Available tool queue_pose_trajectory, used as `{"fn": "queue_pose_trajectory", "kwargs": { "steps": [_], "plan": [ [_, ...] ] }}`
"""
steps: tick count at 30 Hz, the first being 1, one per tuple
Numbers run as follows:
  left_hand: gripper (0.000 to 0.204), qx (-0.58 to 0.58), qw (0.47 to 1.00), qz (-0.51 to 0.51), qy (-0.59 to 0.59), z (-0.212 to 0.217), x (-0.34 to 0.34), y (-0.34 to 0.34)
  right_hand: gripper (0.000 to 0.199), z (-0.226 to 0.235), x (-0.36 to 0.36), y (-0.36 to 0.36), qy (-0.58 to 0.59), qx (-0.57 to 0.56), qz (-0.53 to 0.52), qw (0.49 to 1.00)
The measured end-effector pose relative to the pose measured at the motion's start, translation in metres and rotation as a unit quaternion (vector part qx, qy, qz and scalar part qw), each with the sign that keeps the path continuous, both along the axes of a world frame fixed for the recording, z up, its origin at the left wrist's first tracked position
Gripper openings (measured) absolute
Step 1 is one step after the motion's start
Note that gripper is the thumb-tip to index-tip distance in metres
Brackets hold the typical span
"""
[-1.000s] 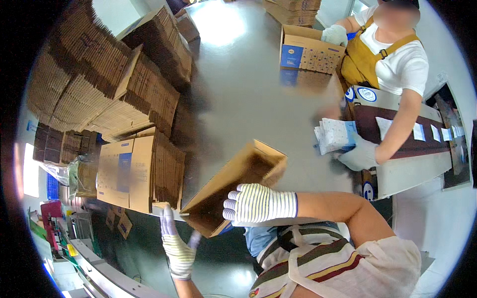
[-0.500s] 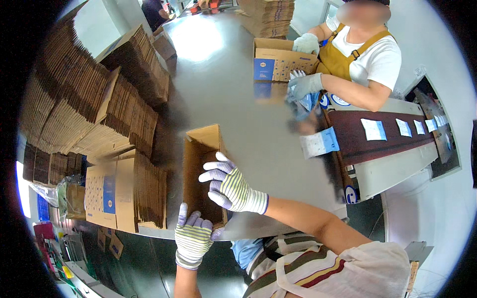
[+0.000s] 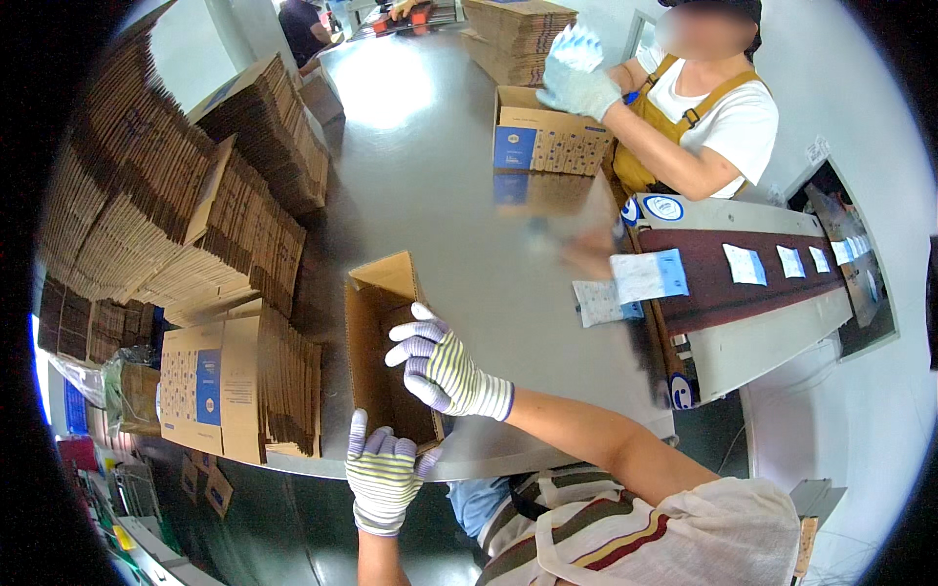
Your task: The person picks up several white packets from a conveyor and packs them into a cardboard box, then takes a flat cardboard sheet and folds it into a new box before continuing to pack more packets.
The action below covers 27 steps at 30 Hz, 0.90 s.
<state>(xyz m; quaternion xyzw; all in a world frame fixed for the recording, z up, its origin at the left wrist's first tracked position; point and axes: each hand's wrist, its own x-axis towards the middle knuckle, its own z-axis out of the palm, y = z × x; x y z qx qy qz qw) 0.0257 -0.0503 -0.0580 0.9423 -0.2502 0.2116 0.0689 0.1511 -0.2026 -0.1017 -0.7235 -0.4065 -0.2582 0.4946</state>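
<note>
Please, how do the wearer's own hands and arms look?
The left hand and right hand wear pale striped knit gloves with purplish fingers; the right cuff has a purple edge. Both forearms are bare; the right sleeve is cream.

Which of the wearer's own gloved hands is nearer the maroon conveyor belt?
Right. The right hand, at the right side of the open carton, is left of the conveyor belt; the left hand, at the carton's near end, is farther left.

Gloved L hand [image 3: 382, 481] was at near end of open cardbd box [image 3: 367, 342] on desk [image 3: 489, 337], R hand [image 3: 451, 369] spread over it, w/ co-worker [image 3: 718, 132] holding pouches [image 3: 576, 47] far rt.
</note>
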Motion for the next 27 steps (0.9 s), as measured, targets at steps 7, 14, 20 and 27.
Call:
{"fn": "queue_pose_trajectory", "kwargs": {
  "steps": [7, 14, 20, 27],
  "plan": [
    [0.034, -0.005, 1.0, 0.007, 0.0, -0.0027, -0.0001, 0.0005, 0.017, 0.0013, -0.0008, -0.0003, 0.008, -0.001, 0.0, 1.0],
    [0.038, -0.014, 1.0, 0.006, -0.004, -0.004, -0.0002, 0.0004, 0.009, 0.0063, -0.0002, -0.0031, -0.022, 0.007, -0.002, 1.0],
    [0.039, -0.01, 1.0, 0.007, -0.015, -0.0056, 0.0, 0.0014, 0.007, 0.0041, 0.0007, -0.0012, -0.03, 0.013, -0.005, 0.999],
    [0.039, -0.004, 1.0, 0.005, -0.022, -0.0047, 0.0008, 0.0007, 0.008, 0.0086, 0.001, -0.0033, -0.02, 0.006, 0.0, 1.0]
  ]
}}
